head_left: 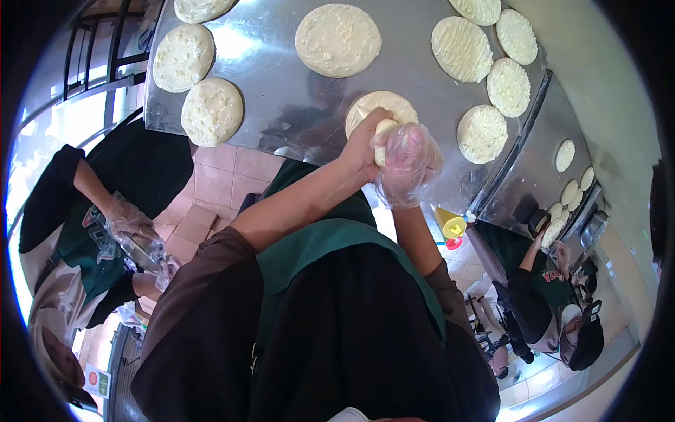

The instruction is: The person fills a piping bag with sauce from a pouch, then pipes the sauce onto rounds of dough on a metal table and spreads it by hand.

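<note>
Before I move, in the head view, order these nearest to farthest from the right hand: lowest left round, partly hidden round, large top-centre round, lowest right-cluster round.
From the right hand:
1. Partly hidden round, just beyond it.
2. Lowest right-cluster round, right side.
3. Large top-centre round, ahead and leftward.
4. Lowest left round, far left.

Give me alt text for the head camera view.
A bare left hand and plastic-gloved right hand hold something pale close to a flat round on a metal table. More rounds lie around. One co-worker is at left, another at right.
</note>
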Motion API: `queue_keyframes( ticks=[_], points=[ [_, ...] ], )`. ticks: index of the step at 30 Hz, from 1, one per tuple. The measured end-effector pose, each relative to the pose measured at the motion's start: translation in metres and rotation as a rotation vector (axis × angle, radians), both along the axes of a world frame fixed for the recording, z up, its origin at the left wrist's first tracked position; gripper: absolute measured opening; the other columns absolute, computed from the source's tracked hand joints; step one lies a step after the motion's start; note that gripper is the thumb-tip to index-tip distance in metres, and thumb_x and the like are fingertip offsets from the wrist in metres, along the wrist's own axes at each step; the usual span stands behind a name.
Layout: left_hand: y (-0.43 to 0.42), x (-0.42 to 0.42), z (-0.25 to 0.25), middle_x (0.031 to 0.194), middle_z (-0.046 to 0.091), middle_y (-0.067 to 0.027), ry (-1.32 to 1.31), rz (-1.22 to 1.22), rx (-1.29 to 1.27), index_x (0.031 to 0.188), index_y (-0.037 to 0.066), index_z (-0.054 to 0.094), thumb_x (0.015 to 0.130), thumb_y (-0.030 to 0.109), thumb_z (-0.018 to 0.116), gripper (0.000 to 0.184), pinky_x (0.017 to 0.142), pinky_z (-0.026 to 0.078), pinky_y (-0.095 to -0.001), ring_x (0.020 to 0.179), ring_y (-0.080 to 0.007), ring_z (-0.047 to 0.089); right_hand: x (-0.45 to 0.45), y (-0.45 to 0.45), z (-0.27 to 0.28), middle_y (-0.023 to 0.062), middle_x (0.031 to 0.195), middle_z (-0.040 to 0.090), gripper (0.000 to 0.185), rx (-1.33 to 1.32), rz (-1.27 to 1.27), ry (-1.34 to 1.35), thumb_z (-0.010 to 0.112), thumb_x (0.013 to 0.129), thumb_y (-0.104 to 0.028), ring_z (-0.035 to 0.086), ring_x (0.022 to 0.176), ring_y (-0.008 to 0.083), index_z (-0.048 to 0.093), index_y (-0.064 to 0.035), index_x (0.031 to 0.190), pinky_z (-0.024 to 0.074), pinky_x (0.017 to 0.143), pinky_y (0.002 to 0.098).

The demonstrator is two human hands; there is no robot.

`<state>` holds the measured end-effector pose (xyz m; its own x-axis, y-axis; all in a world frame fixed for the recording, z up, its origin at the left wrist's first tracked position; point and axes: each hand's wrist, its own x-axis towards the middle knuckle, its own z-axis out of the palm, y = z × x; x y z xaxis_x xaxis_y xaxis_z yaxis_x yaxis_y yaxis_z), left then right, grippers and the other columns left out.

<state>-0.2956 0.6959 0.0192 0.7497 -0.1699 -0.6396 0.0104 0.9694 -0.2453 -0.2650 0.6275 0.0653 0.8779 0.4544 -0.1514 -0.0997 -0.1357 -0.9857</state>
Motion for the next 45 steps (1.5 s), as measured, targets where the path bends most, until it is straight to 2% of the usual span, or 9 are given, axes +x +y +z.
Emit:
queue_keyframes(
  ticks=[6,11,13,17,29,33,35,41,45],
  points=[
    [-0.024,-0.026,0.011,0.071,0.059,-0.0097,0.165,-0.026,0.102,0.082,0.005,0.057,0.083,0.03,0.053,0.025,0.066,0.051,-0.0367,0.065,-0.0218,0.06,-0.021,-0.023,0.019,0.0064,0.06,0.057,0.036,-0.124,0.055,-0.078,0.04,0.094,-0.022,0.054,0.053,0.0161,0.059,-0.0025,0.071,0.0413,0.051,0.0313],
    [-0.006,0.003,-0.002,0.073,0.059,-0.0085,-0.025,-0.047,0.008,0.085,0.005,0.058,0.085,0.028,0.051,0.024,0.067,0.05,-0.0359,0.068,-0.0203,0.059,0.0,-0.01,-0.017,0.0044,0.058,0.053,0.027,-0.339,-0.079,-0.817,0.046,0.091,-0.018,0.052,0.054,0.0172,0.056,-0.0048,0.069,0.0409,0.05,0.0313],
    [0.0,0.011,0.002,0.073,0.059,-0.0079,-0.032,-0.073,0.013,0.085,0.005,0.058,0.085,0.028,0.05,0.024,0.067,0.05,-0.0358,0.069,-0.0201,0.059,-0.002,-0.007,-0.006,0.0043,0.058,0.053,0.028,-0.226,-0.067,-0.251,0.047,0.09,-0.019,0.051,0.054,0.0167,0.054,-0.0053,0.067,0.0399,0.049,0.0316],
    [-0.035,-0.022,0.009,0.073,0.056,-0.0087,0.227,-0.062,0.068,0.081,0.003,0.056,0.082,0.02,0.052,0.017,0.062,0.051,-0.0345,0.065,-0.0203,0.058,-0.019,-0.053,0.005,0.0102,0.086,0.06,0.026,-0.52,0.185,-0.581,0.067,0.074,-0.01,0.057,0.067,0.0269,0.053,-0.0037,0.094,0.0452,0.057,0.041],
    [-0.018,0.018,0.0,0.075,0.058,-0.0074,0.156,-0.107,0.062,0.085,0.005,0.054,0.083,0.027,0.053,0.023,0.065,0.05,-0.0356,0.067,-0.0207,0.059,0.013,-0.01,0.011,0.0034,0.055,0.05,0.028,-0.392,-0.05,-0.713,0.049,0.088,-0.016,0.047,0.049,0.0136,0.05,-0.0073,0.061,0.0357,0.044,0.0299],
    [-0.045,-0.03,0.015,0.075,0.058,-0.0076,0.125,-0.304,0.723,0.087,0.003,0.054,0.082,0.027,0.053,0.025,0.067,0.05,-0.0377,0.069,-0.0228,0.059,-0.013,-0.046,0.015,0.0057,0.057,0.051,0.017,-0.302,0.009,-0.334,0.049,0.087,-0.016,0.05,0.051,0.0165,0.052,-0.0045,0.075,0.0385,0.047,0.0308],
    [-0.059,-0.03,-0.001,0.075,0.057,-0.0079,0.314,-0.242,0.082,0.088,0.003,0.054,0.082,0.028,0.053,0.025,0.068,0.05,-0.0386,0.07,-0.0234,0.059,-0.019,-0.082,-0.011,0.009,0.066,0.054,0.027,-0.124,0.057,-0.008,0.058,0.08,-0.008,0.055,0.059,0.0205,0.054,0.0007,0.105,0.0449,0.053,0.0311],
    [-0.019,0.039,-0.014,0.071,0.056,-0.0084,0.073,-0.122,0.051,0.082,0.005,0.055,0.084,0.027,0.05,0.022,0.068,0.051,-0.0371,0.068,-0.0229,0.058,0.032,-0.009,-0.01,0.0058,0.054,0.051,0.032,-0.355,-0.193,-1.083,0.048,0.091,-0.02,0.049,0.047,0.0165,0.052,-0.0056,0.062,0.0366,0.045,0.0334],
    [-0.03,0.028,-0.013,0.07,0.056,-0.0082,0.15,-0.145,0.09,0.081,0.007,0.055,0.084,0.026,0.05,0.02,0.068,0.051,-0.0375,0.068,-0.0223,0.059,0.017,-0.042,-0.028,0.0053,0.062,0.054,0.013,-0.203,-0.112,-0.66,0.054,0.088,-0.015,0.05,0.049,0.0158,0.057,-0.0027,0.083,0.0388,0.046,0.0329]
  ],
)
